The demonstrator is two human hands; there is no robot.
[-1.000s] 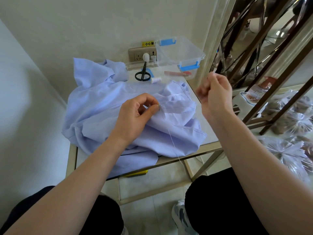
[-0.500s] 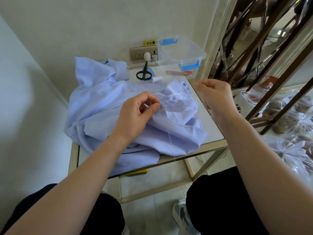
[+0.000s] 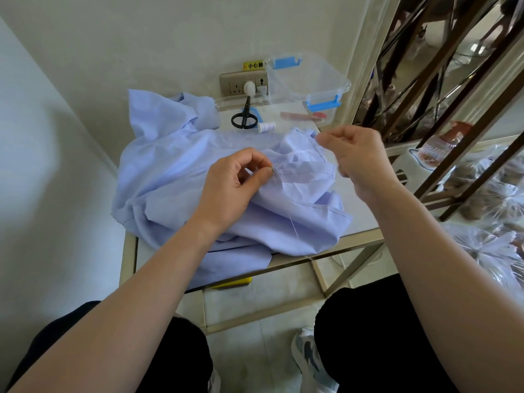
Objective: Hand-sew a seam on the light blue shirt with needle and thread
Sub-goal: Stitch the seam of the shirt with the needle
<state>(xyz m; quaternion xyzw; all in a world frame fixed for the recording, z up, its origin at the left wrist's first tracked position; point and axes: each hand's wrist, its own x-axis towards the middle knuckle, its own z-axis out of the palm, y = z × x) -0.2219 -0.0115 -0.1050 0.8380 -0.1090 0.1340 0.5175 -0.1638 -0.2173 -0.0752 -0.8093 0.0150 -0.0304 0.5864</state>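
The light blue shirt (image 3: 175, 177) lies bunched on a small glass-topped table (image 3: 360, 219). My left hand (image 3: 229, 188) pinches a fold of the shirt at the seam between thumb and forefinger, where the thin white thread (image 3: 292, 219) comes out. The thread trails down over the cloth toward the table's front edge. My right hand (image 3: 357, 157) hovers over the shirt's right side with its fingers curled, seemingly pinching the thread's upper end. The needle is too small to make out.
Black scissors (image 3: 243, 117), a white thread spool (image 3: 266, 126) and a pink item (image 3: 304, 116) lie at the table's back. A clear plastic box (image 3: 306, 80) with blue clips stands by the wall socket (image 3: 241, 85). A metal rack with plastic bags (image 3: 487, 194) is on the right.
My right hand has come down and leftward from its raised position toward the shirt. The left hand has kept its pinch on the seam.
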